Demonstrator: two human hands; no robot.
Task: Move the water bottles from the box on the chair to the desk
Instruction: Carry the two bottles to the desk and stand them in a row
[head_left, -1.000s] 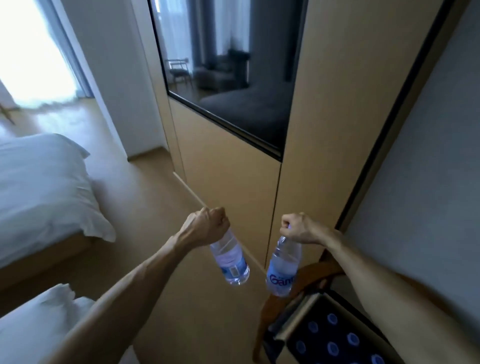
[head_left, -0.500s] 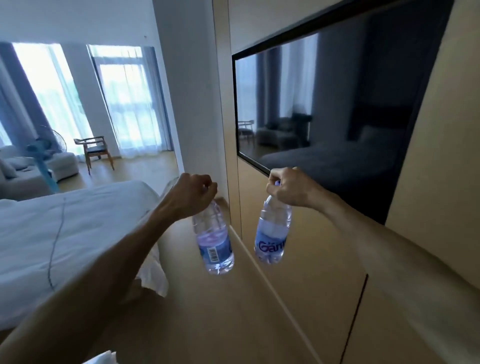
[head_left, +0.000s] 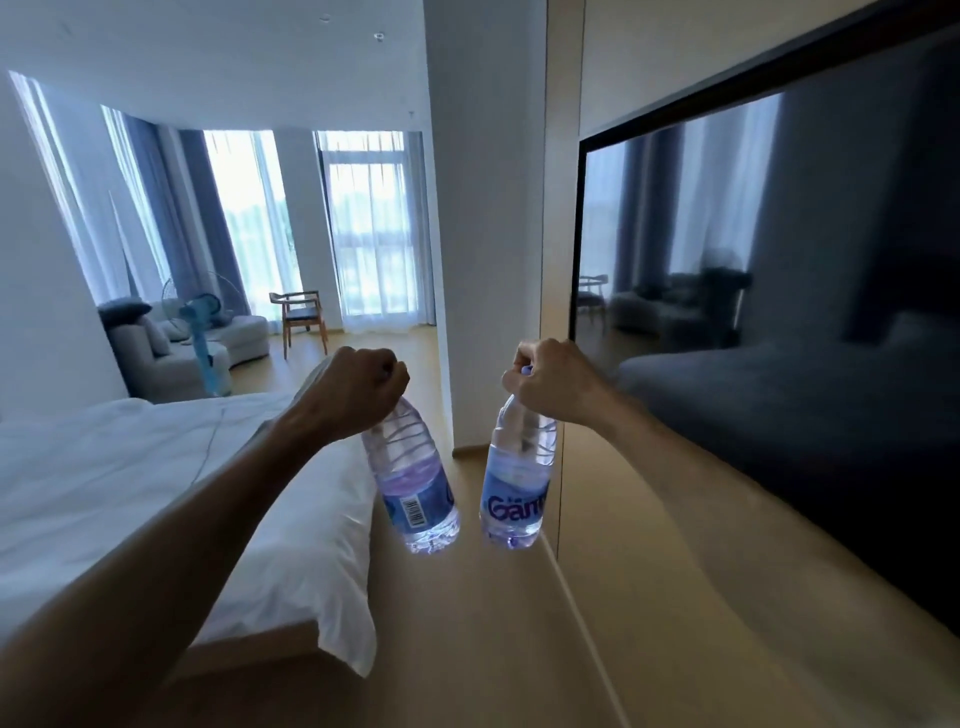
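Two water bottles: left bottle (head_left: 413, 491) in left hand (head_left: 358, 387), right bottle (head_left: 517, 486) in right hand (head_left: 553, 382).

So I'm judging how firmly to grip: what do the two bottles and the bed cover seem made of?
Left bottle and right bottle: thin clear plastic, glossy, ribbed, see-through above printed blue labels. Bed cover: soft white matte fabric, likely cotton, judging by its folds and a seam.

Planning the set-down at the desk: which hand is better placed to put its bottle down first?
Neither clearly: left hand and right hand each grip a bottle by the neck at similar height; no desk in view.
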